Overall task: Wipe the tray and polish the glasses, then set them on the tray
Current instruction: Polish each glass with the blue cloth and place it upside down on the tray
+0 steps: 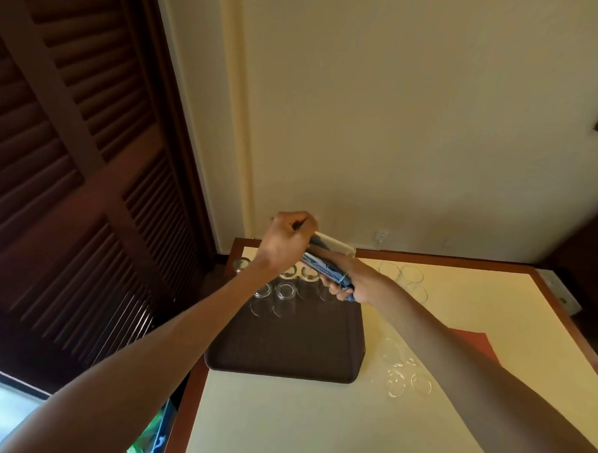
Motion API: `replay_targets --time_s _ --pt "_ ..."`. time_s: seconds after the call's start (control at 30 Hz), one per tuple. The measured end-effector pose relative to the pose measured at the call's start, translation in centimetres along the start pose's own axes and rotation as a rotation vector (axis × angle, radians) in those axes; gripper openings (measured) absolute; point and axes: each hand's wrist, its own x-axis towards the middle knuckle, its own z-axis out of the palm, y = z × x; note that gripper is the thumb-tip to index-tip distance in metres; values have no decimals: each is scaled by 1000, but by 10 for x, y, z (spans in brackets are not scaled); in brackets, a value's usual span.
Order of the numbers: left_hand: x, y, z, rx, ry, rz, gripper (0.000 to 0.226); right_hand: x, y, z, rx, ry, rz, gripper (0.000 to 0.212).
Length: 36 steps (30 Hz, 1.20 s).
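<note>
A dark brown tray point(285, 349) lies on the cream table, with several clear glasses point(284, 292) standing upside down along its far end. Above them my left hand point(285, 241) grips one clear glass point(338, 246) by its base, tilted on its side. My right hand point(346, 279) holds a blue cloth point(326, 270) bunched against and into that glass. More clear glasses stand on the table right of the tray, some at the back point(410, 277) and some nearer point(402, 378).
The cream table point(282, 424) has a brown wooden border and stands against a pale wall. A red sheet point(477, 342) lies under my right forearm. Dark louvred doors point(70, 182) fill the left. One glass point(242, 264) stands at the table's far left corner.
</note>
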Motion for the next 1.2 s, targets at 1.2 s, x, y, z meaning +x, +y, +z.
replay_targets --time_s 1.2 --pt "23 10 -17 -397 -108 -511 27 6 -53 -7 -1271 721 -811 24"
